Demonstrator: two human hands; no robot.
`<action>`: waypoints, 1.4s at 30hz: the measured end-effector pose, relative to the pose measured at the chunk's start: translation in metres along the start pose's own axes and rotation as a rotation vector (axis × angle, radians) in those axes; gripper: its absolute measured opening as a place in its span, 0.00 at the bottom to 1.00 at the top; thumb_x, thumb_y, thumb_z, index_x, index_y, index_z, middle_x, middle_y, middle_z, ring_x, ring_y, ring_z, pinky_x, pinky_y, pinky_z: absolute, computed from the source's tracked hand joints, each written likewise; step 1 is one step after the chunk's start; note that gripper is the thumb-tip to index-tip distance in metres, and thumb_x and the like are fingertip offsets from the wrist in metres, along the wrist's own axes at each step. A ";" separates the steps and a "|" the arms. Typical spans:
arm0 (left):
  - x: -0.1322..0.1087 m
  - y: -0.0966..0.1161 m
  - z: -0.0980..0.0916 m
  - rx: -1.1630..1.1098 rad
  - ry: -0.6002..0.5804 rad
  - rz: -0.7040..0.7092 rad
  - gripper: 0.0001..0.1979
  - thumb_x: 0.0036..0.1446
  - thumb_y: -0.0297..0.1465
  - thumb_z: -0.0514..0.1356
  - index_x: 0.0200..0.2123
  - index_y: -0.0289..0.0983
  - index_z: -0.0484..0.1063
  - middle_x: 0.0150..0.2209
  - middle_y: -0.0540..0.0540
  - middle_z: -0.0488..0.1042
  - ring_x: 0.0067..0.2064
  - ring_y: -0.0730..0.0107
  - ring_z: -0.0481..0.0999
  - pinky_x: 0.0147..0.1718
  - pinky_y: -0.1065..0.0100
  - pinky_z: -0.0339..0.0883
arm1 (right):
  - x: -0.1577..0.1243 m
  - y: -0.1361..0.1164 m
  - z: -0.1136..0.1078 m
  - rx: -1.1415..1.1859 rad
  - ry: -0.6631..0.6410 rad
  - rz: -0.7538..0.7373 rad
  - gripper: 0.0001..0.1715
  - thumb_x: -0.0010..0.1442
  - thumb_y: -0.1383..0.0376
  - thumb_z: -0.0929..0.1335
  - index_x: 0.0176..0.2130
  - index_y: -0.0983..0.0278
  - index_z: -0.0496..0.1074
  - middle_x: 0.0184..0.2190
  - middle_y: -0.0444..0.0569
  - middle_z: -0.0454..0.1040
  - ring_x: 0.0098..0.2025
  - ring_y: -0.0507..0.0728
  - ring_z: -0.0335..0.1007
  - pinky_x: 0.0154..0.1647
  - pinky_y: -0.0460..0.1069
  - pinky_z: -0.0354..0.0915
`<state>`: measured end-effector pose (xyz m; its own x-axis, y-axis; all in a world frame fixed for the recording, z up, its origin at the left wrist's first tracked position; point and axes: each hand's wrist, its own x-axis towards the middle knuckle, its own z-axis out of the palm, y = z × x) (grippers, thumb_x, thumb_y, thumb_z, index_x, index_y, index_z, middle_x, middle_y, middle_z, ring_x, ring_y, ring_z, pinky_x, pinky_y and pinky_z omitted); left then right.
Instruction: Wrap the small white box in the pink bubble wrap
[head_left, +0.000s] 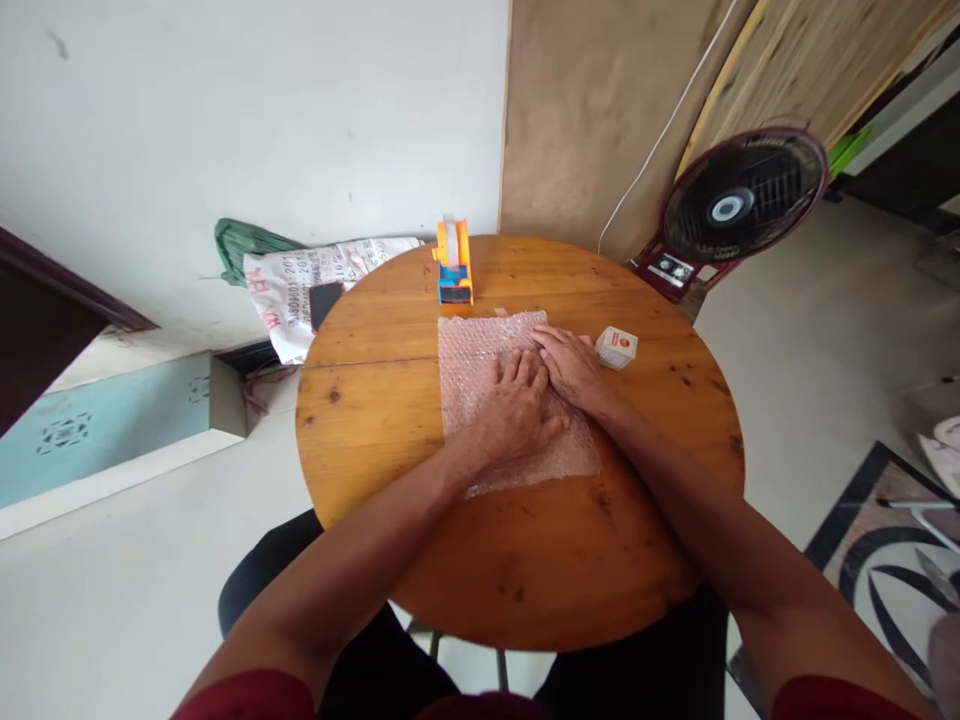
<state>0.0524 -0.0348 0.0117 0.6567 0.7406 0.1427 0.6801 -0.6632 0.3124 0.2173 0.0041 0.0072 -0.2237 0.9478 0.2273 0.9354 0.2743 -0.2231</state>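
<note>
A sheet of pinkish bubble wrap (472, 375) lies flat on the round wooden table (375, 420). My left hand (517, 408) rests palm down near the middle of the sheet, its fingers stretched out. Along the sheet's right edge lies my right hand (570, 368), also flat, with fingers extended and close to the left one. Just beyond the right hand's far side sits a small white box (617, 347) with a red mark on top. Whatever may be under the palms is hidden.
An orange and blue tape dispenser (454, 265) stands at the table's far edge. To the right of the table is a dark red fan (727, 205). Printed white sacks (292, 290) lie by the wall on the left, near a pale blue box-like piece (120, 430).
</note>
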 end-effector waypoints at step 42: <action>0.006 -0.017 -0.012 0.003 -0.149 0.080 0.49 0.52 0.56 0.61 0.69 0.34 0.54 0.71 0.30 0.48 0.72 0.42 0.46 0.68 0.44 0.38 | -0.009 0.005 -0.021 -0.134 -0.175 -0.142 0.28 0.65 0.72 0.57 0.62 0.68 0.65 0.65 0.57 0.64 0.64 0.65 0.61 0.56 0.59 0.60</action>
<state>0.0410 -0.0181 0.0185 0.7500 0.6610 0.0259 0.6244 -0.7202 0.3024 0.2295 -0.0067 0.0239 -0.3888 0.9181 0.0769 0.9164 0.3939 -0.0706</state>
